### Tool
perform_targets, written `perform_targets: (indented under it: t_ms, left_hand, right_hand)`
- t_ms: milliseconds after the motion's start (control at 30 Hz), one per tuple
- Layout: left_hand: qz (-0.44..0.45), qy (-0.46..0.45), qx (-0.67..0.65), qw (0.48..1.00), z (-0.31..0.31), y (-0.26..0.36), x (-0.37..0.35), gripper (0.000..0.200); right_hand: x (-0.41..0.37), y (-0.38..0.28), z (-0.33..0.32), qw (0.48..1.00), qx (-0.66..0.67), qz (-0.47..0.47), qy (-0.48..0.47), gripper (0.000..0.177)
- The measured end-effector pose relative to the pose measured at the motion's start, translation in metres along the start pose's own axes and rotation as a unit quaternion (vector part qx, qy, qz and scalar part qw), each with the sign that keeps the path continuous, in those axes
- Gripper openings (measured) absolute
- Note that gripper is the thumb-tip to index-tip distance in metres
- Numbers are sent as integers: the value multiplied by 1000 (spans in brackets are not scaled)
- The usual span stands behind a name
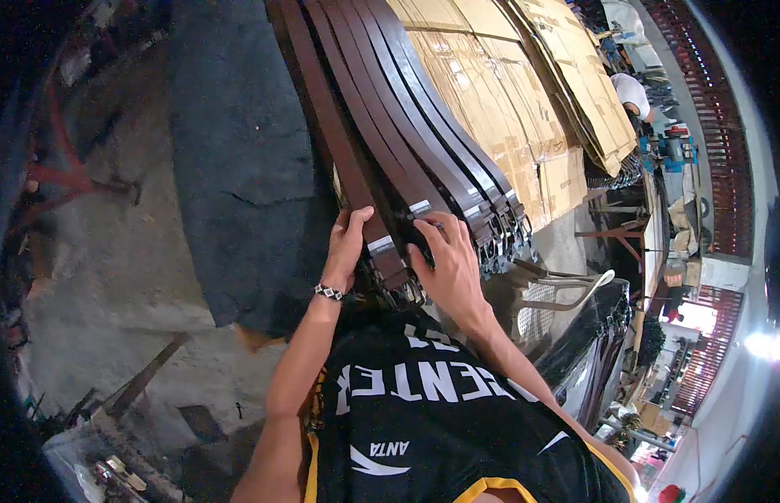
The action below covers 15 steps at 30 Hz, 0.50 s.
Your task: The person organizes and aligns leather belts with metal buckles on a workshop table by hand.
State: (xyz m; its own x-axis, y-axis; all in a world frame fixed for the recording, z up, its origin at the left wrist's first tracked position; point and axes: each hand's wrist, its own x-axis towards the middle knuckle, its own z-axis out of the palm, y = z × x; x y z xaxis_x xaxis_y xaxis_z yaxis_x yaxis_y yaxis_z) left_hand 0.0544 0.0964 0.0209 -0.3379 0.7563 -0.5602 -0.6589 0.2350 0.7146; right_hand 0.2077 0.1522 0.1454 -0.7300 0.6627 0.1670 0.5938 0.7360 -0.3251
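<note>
Long dark brown belts [348, 109] lie side by side in stacks, their metal buckles at the near end. My left hand [350, 245], with a beaded bracelet at the wrist, has its thumb and fingers closed on the edge of the leftmost belt stack, beside a small white label. My right hand [445, 258] rests over the belts just to the right, fingers spread and bent, touching the belts near another white label [420, 207]. Its fingertips are partly hidden among the belts.
Flattened cardboard [499, 101] lies to the right of the belts, dark cloth [239, 168] to the left. A chair [541, 306] stands at the right, near a black-wrapped bundle [587, 360]. Another person [631, 94] bends over at the far right. A red metal stand [67, 168] is at the left.
</note>
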Motion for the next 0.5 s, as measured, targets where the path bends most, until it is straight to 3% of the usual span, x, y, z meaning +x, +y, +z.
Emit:
perform_targets:
  t_ms: [500]
  left_hand:
    - [-17,-6,42,999,1,2,-3,63]
  right_hand:
    - [-3,-2,-1,999,17,11,27,33]
